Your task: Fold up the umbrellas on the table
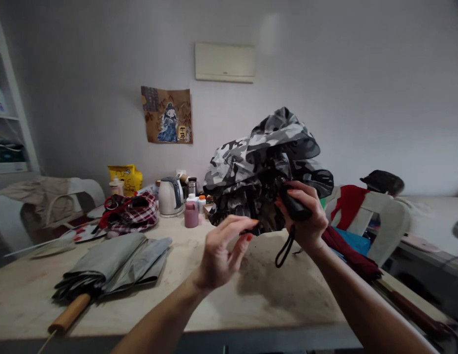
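A folding umbrella [236,160] in black, grey and white camouflage is held up over the table, its canopy loose and bunched. My right hand [306,214] is wrapped round its black handle [298,207], from which a black wrist loop [286,248] dangles. At the lower edge of the canopy, my left hand [225,250] has thumb and fingertips brought close round a small dark piece of the umbrella, perhaps its strap. Folds of cloth hide most of the ribs and shaft.
On the table [199,300] a grey umbrella [118,260] with a wooden handle lies at left. Behind it are a plaid cloth bundle [140,214], a white kettle [170,196], a pink bottle [191,215] and a yellow bag [127,178]. A white chair [391,226] stands at right.
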Demonstrator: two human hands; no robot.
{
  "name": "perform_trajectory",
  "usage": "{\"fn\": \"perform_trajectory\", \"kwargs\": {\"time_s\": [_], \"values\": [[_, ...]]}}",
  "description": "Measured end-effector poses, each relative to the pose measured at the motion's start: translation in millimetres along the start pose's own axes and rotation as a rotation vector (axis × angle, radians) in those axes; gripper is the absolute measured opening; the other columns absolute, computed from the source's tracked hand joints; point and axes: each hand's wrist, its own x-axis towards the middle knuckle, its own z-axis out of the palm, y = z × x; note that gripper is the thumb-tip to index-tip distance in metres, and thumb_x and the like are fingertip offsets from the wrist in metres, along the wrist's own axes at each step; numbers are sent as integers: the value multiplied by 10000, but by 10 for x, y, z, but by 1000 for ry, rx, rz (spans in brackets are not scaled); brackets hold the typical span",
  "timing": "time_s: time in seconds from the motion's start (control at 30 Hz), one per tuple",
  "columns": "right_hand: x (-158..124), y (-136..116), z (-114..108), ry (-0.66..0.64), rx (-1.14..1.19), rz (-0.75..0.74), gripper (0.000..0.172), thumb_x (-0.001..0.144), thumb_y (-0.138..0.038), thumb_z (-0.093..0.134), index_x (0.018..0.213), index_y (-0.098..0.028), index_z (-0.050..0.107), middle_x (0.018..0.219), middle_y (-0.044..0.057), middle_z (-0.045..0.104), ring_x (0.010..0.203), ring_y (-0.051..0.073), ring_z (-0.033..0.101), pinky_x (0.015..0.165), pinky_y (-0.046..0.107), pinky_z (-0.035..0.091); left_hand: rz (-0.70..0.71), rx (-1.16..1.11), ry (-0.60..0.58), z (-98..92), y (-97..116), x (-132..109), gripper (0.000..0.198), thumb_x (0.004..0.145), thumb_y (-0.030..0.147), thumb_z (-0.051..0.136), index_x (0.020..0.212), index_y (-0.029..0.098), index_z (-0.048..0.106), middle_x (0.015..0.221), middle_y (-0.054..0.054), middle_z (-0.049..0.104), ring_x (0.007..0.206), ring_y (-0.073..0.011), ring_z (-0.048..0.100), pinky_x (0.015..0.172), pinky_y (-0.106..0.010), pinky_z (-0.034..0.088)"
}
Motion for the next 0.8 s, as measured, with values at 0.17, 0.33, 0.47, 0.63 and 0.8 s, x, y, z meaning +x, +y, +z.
{"fn": "perform_trajectory", "kwargs": {"time_s": [0.17,0.33,0.47,0.63,0.8], "values": [[-24,20,17,12,26,73,337,809,-244,746,1105,-258,585,1149,98,661,1002,255,676,844,441,572,272,612,263,-354,-396,-70,489,834,358,691,1296,261,563,1274,-128,620,1220,-300,546,1064,-481,400],[8,-38,109,7,60,93,317,815,-293,744,1083,-250,582,1112,98,670,990,266,676,853,464,564,268,917,90,-382,-681,28,1035,677,542,786,1517,250,257,1501,-220,380,1433,-423,267,1117,-570,270],[139,-138,151,3,46,148,305,802,-328,763,1042,-241,596,1022,69,698,951,245,687,854,414,565,243,929,94,-259,-600,205,1277,565,585,836,1554,221,113,1538,-245,313,1458,-436,195,1135,-586,215],[356,-176,218,-96,220,403,389,747,-466,787,988,-232,591,833,7,682,600,148,657,557,274,575,199,850,22,-160,-466,535,1211,557,473,888,1525,197,215,1543,-218,337,1457,-407,215,1149,-559,182],[501,-56,339,-202,495,657,477,636,-496,847,887,-222,549,641,-55,598,477,127,605,424,236,537,27,708,-64,-121,-471,698,1014,591,421,880,1447,205,381,1457,-177,473,1395,-367,345,1144,-548,150]]}}
